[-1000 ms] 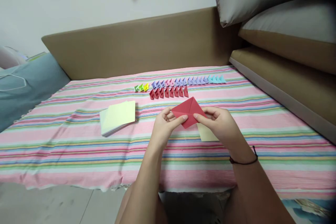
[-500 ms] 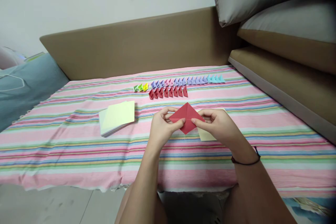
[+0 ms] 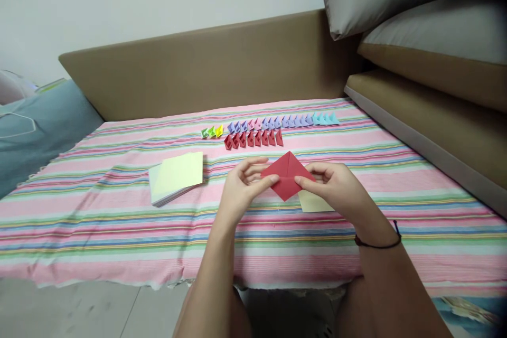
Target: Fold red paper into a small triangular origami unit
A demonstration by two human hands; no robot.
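Observation:
A creased red origami paper (image 3: 288, 171), diamond-shaped, is held up above the striped cloth between my two hands. My left hand (image 3: 247, 182) pinches its left corner, thumb on the front face and fingers behind. On the other side, my right hand (image 3: 328, 182) grips the right corner with the thumb pressed on the front. Partly covered by my right hand and the red paper, a pale yellow sheet (image 3: 315, 203) lies on the cloth. Beyond my hands stands a row of small folded red paper pieces (image 3: 253, 140).
A stack of paper squares (image 3: 178, 175) with a yellow top sheet lies at the left. Behind the red row are folded purple, pink and blue pieces (image 3: 277, 123), with green and yellow ones (image 3: 212, 131) to their left. Grey-brown cushions (image 3: 435, 58) are piled at the right.
The red paper has shifted slightly to the right with my hands. My left fingers have loosened and spread a little behind its left corner.

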